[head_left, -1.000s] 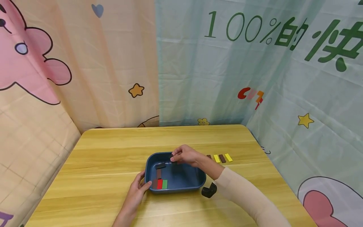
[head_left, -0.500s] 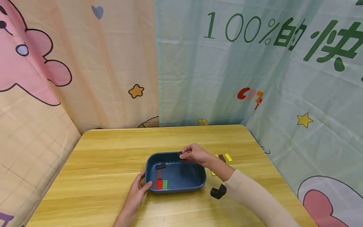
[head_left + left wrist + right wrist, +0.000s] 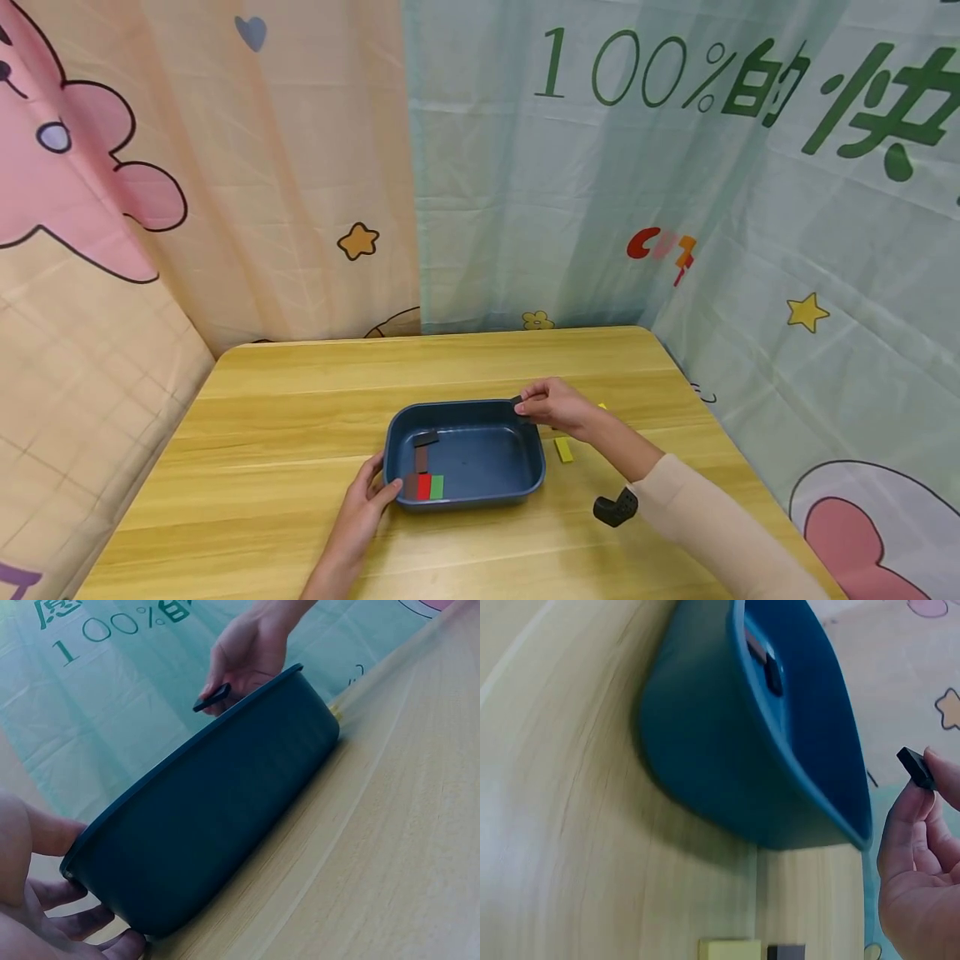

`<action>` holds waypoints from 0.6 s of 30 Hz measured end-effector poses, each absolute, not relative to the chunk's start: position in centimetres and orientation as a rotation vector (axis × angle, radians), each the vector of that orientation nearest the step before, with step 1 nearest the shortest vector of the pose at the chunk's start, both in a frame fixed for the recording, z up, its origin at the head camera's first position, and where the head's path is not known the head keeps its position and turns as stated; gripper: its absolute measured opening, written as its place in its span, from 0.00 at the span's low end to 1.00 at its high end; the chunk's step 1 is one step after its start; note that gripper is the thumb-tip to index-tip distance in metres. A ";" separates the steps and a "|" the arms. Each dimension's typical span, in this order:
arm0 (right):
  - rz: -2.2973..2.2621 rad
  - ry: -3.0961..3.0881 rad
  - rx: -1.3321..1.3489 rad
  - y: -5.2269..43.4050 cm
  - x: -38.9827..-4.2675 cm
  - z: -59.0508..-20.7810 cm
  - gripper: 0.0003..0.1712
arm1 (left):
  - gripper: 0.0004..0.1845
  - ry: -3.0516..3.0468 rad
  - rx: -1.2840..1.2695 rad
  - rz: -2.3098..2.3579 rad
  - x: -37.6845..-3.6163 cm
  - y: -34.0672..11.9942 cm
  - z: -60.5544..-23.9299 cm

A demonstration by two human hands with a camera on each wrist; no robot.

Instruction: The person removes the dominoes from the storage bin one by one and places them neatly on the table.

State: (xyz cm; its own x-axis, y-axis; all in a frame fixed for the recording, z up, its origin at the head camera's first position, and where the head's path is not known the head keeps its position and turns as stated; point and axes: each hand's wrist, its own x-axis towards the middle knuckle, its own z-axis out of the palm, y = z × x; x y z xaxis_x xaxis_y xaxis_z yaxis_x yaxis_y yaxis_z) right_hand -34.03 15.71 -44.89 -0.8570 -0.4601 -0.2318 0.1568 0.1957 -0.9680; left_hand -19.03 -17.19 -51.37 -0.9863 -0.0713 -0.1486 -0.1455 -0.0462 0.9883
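My left hand (image 3: 360, 504) grips the near left corner of a blue plastic tub (image 3: 480, 502), thumb over the rim and fingers against the outside wall, as the left wrist view shows. Between thumb and fingertips my right hand (image 3: 558, 407) pinches a small flat black block (image 3: 916, 768), raised above the tub's far right corner. Inside the tub, on the left, lie another black block (image 3: 425, 438), a brown block (image 3: 421, 460), and a row of brown, red (image 3: 424, 487) and green (image 3: 437, 487) ones.
A yellow block (image 3: 564, 450) lies on the wooden table (image 3: 300, 400) just right of the tub, with a dark block (image 3: 787, 952) near it. My right forearm covers most of the other blocks there. Printed curtains (image 3: 487, 167) hang behind the table.
My right hand has moved right with the black block, from above the tub's middle to its far right corner. My left hand stays on the tub, which has not shifted.
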 end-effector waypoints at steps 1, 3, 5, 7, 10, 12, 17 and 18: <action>-1.717 1.996 -0.270 16.1 -34.0 -45.0 0.05 | 0.31 2.135 -0.244 2.222 -19.0 -17.2 -51.4; -1.729 2.000 -0.246 16.9 -34.0 -45.2 0.06 | 0.31 2.141 -0.246 2.220 -19.0 -17.2 -51.4; -1.744 2.003 -0.224 17.7 -33.9 -45.5 0.07 | 0.31 2.142 -0.252 2.218 -18.9 -17.2 -51.3; -1.754 2.006 -0.214 18.4 -33.8 -45.9 0.07 | 0.31 2.144 -0.251 2.218 -18.9 -17.2 -51.4; -1.777 1.996 -0.206 19.5 -33.7 -46.4 0.06 | 0.31 2.142 -0.256 2.217 -19.0 -17.1 -51.4; -1.791 1.989 -0.191 20.1 -33.6 -46.6 0.06 | 0.31 2.140 -0.257 2.216 -19.0 -17.1 -51.4; -1.791 2.023 -0.159 21.6 -33.0 -47.0 0.09 | 0.31 2.136 -0.256 2.218 -19.0 -17.1 -51.3; -1.786 2.034 -0.151 21.9 -32.9 -47.1 0.09 | 0.31 2.135 -0.260 2.217 -19.0 -17.1 -51.3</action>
